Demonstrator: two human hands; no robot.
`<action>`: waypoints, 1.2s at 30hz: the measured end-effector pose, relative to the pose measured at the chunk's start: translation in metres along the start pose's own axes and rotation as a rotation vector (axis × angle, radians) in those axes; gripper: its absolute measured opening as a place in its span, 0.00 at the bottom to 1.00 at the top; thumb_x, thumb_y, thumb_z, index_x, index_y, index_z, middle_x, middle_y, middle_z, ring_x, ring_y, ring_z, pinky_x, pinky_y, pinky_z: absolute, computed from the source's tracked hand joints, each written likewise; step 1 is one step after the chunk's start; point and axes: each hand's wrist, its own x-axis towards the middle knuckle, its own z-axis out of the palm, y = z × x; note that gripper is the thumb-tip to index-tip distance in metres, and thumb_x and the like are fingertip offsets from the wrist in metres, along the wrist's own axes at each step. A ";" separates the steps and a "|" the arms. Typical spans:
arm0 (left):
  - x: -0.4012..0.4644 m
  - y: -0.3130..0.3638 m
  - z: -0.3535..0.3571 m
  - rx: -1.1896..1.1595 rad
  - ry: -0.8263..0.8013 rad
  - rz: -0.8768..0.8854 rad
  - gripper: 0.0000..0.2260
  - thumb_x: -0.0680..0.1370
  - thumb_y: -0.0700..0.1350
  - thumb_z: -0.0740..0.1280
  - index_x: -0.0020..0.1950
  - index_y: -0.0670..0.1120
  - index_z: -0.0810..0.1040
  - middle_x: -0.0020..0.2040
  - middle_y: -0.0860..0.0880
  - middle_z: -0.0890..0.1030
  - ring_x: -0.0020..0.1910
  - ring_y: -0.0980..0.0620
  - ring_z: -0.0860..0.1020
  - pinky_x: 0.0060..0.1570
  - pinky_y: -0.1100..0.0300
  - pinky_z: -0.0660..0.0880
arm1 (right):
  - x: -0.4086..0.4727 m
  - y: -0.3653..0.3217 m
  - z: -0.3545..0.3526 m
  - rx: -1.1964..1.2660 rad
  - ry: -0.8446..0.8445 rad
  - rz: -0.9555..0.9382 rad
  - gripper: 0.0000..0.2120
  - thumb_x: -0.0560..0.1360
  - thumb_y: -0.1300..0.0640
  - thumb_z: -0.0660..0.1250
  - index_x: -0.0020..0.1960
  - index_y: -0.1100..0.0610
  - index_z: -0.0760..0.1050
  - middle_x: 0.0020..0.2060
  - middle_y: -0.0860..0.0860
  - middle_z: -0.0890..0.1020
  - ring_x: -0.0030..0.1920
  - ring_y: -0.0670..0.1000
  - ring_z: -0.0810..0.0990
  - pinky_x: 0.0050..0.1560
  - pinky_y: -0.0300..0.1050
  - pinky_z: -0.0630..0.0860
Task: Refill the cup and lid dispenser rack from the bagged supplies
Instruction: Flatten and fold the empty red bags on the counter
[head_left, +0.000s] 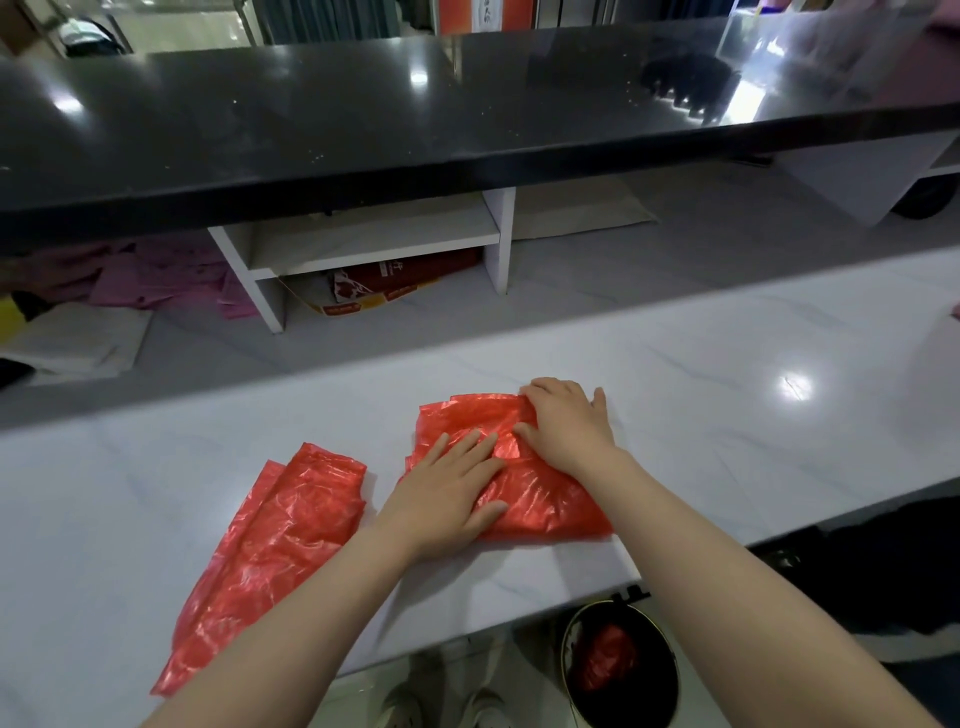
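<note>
Hands are busy with tidying, not refilling: the left hand (447, 493) lies flat with straight fingers, pressing a red plastic bag (524, 478) onto the white table (727, 415), while the right hand (563, 423) curls its fingers over the bag's far edge, seemingly folding it. A second red bag (270, 540) lies just beside, already flattened. No dispenser rack, cups or lids show. Next likely comes another fold.

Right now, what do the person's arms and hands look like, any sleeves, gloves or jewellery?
Both forearms are bare to the frame edge, no sleeves showing. The left hand and right hand wear no gloves, rings, watch or bracelets that I can see.
</note>
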 end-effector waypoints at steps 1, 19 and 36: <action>-0.002 0.000 0.000 0.003 -0.005 0.001 0.27 0.81 0.61 0.49 0.78 0.52 0.55 0.79 0.52 0.47 0.77 0.53 0.43 0.71 0.56 0.32 | 0.000 0.000 -0.001 0.000 0.002 0.003 0.24 0.78 0.44 0.62 0.72 0.48 0.65 0.72 0.46 0.65 0.72 0.52 0.60 0.71 0.67 0.49; -0.008 -0.004 0.008 -0.157 0.162 0.024 0.21 0.83 0.49 0.54 0.75 0.45 0.64 0.74 0.46 0.64 0.72 0.46 0.62 0.72 0.57 0.52 | -0.049 -0.022 -0.024 -0.129 0.152 -0.153 0.11 0.71 0.66 0.60 0.43 0.50 0.66 0.39 0.47 0.76 0.47 0.53 0.73 0.69 0.53 0.55; -0.005 0.008 -0.014 0.273 0.470 0.243 0.16 0.73 0.40 0.59 0.54 0.44 0.83 0.54 0.45 0.83 0.57 0.44 0.80 0.60 0.41 0.72 | -0.100 -0.003 0.022 -0.210 0.563 -0.465 0.13 0.66 0.63 0.74 0.50 0.58 0.82 0.39 0.54 0.80 0.36 0.56 0.78 0.34 0.46 0.74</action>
